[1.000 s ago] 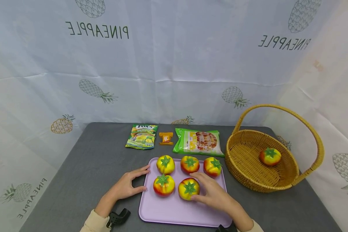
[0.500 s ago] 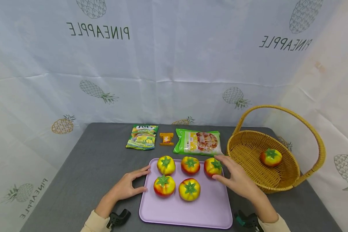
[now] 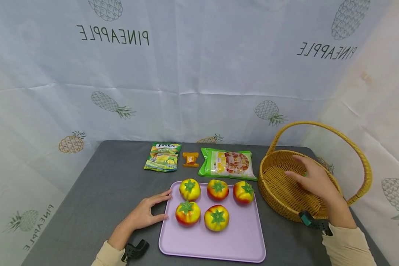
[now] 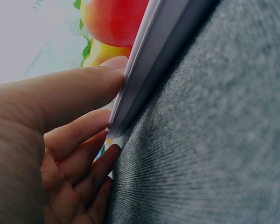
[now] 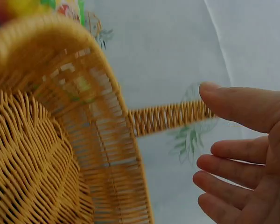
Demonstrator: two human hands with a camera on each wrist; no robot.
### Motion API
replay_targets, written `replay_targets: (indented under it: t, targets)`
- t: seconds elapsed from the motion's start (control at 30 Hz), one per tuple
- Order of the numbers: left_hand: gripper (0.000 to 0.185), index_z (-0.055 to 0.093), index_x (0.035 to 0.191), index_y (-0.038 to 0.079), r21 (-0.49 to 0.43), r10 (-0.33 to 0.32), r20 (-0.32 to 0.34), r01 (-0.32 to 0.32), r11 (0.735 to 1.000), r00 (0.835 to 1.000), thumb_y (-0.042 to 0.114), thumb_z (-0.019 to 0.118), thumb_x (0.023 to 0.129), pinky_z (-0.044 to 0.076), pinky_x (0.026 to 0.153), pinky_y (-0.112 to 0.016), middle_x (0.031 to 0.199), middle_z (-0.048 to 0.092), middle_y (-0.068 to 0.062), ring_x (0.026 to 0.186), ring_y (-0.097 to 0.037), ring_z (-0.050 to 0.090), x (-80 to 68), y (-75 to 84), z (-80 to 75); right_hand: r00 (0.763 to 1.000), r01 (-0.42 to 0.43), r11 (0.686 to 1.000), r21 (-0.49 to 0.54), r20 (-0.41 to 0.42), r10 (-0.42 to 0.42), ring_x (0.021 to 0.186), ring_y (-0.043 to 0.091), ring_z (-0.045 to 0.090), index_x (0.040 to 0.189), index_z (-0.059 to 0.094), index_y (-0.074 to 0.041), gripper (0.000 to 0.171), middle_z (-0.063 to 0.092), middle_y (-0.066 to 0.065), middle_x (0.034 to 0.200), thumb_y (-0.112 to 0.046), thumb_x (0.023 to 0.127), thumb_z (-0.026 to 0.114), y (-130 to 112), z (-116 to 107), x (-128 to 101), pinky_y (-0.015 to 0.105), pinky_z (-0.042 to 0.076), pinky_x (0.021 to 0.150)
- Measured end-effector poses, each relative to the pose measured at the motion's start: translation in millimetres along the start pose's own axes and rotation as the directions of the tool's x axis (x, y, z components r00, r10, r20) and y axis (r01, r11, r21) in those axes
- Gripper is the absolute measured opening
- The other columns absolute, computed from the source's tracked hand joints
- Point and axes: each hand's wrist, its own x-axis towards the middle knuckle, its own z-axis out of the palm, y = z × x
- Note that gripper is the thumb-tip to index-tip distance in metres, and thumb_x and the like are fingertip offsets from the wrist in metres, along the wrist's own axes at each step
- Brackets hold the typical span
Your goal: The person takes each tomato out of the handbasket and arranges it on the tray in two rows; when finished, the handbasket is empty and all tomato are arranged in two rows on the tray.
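Note:
My left hand rests at the left edge of a lilac tray. In the left wrist view its thumb and a fingertip touch the tray's rim. Several red-and-yellow toy persimmons with green star-shaped leaves, such as the front one, sit on the tray in two rows. My right hand hovers over the wicker basket, fingers spread and holding nothing. A persimmon inside the basket is almost wholly hidden behind this hand; only a bit of green shows. The right wrist view shows bare fingers beside the basket's handle.
Behind the tray lie a green-and-yellow candy bag, a small orange packet and a green-edged food bag. The basket's tall handle arches up at the right. A pineapple-print curtain hangs behind the grey table.
My right hand has moved right, from the front persimmon past the back-right one to above the basket, without taking any. The left hand and the tray have stayed in place.

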Motion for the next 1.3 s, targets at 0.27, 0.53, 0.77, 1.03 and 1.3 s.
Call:
replay_targets:
  t: [0.27,0.53,0.77,1.03,1.3]
  targets:
    - [0.056,0.057,0.132,0.020,0.020,0.026,-0.011,-0.025,0.999,1.000,0.041,0.071,0.082,0.043,0.101,-0.047,0.146,0.046,0.003,0.131,-0.024,0.046,-1.0,-1.3,1.2,0.983,-0.121,0.992,-0.019,0.137,0.122,0.124,0.056,0.033,0.145,0.023,0.009,0.084,0.030,0.038,0.142,-0.049,0.093,0.053,27,-10,10,0.067,0.035,0.090]
    - [0.056,0.057,0.132,0.020,0.004,0.027,-0.017,-0.027,1.000,0.999,0.041,0.071,0.082,0.043,0.101,-0.047,0.146,0.045,0.003,0.132,-0.024,0.046,-2.0,-2.4,1.6,0.971,-0.171,0.983,-0.069,0.160,0.180,0.120,0.060,0.032,0.140,0.026,0.017,0.086,0.029,0.043,0.138,-0.047,0.092,0.057,45,-9,16,0.068,0.034,0.092]
    - [0.056,0.057,0.132,0.020,0.009,0.023,-0.015,-0.023,1.000,1.000,0.042,0.071,0.082,0.043,0.101,-0.047,0.146,0.045,0.003,0.132,-0.024,0.046,-1.3,-2.1,1.2,0.932,-0.281,0.953,-0.115,0.204,0.300,0.114,0.062,0.034,0.136,0.020,0.026,0.096,0.028,0.047,0.132,-0.044,0.086,0.063,59,-6,20,0.066,0.037,0.090]
    - [0.057,0.058,0.132,0.020,0.022,0.043,-0.031,-0.043,0.999,0.999,0.039,0.073,0.080,0.044,0.101,-0.045,0.145,0.047,0.002,0.131,-0.023,0.047,-0.2,-2.5,1.9,0.906,-0.352,0.927,-0.133,0.200,0.373,0.084,0.042,0.049,0.125,0.026,0.030,0.082,0.047,0.039,0.101,-0.025,0.079,0.068,68,-1,24,0.044,0.045,0.068]
    - [0.056,0.059,0.131,0.018,0.032,0.069,-0.043,-0.068,0.997,0.997,0.037,0.074,0.080,0.045,0.100,-0.044,0.144,0.048,0.001,0.130,-0.023,0.048,0.0,-3.0,1.0,0.922,-0.343,0.933,-0.112,0.147,0.357,0.081,0.040,0.050,0.122,0.032,0.028,0.078,0.049,0.036,0.097,-0.025,0.079,0.069,69,1,25,0.042,0.046,0.065]
